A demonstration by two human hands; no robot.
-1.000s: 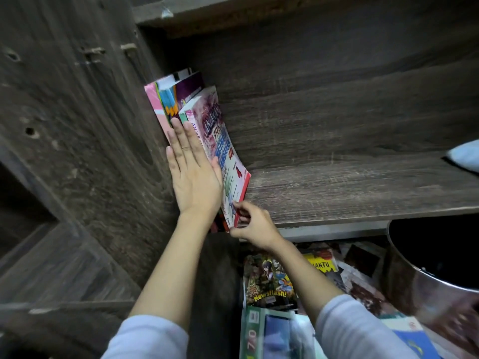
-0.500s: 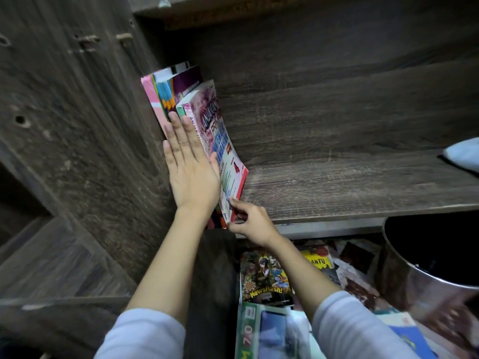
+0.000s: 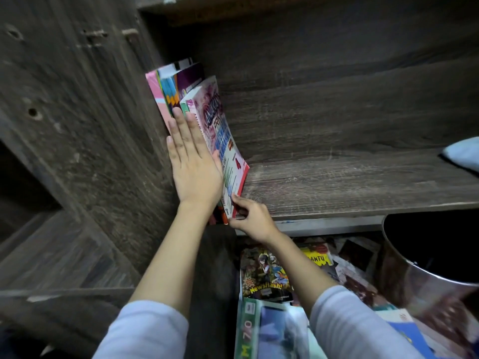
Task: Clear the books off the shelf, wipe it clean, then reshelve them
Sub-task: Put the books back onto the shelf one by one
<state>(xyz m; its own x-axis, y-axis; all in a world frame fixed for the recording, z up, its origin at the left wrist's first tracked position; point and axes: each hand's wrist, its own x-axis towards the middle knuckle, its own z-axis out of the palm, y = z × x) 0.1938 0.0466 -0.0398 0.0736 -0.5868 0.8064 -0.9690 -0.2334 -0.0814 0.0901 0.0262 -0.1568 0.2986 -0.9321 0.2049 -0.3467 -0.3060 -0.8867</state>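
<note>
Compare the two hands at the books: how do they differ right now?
The left hand lies flat with straight fingers, pressing against the front edges of the books; the right hand is curled and pinches the outer book at its bottom corner. The left hand sits higher up the stack; the right hand is low, at the front edge of the shelf. Both work the same stack at the shelf's left end.

shelf board (image 3: 350, 185) bare from the leaning books (image 3: 207, 120) at its left end, tight against the side panel (image 3: 90, 112), across to a pale cloth (image 3: 464, 154) at far right: wide gap between. upper board (image 3: 233, 9) caps it overhead. below the front edge, metal bin (image 3: 427, 260) blocks low right, with loose books (image 3: 267, 275) piled beside it.
</note>
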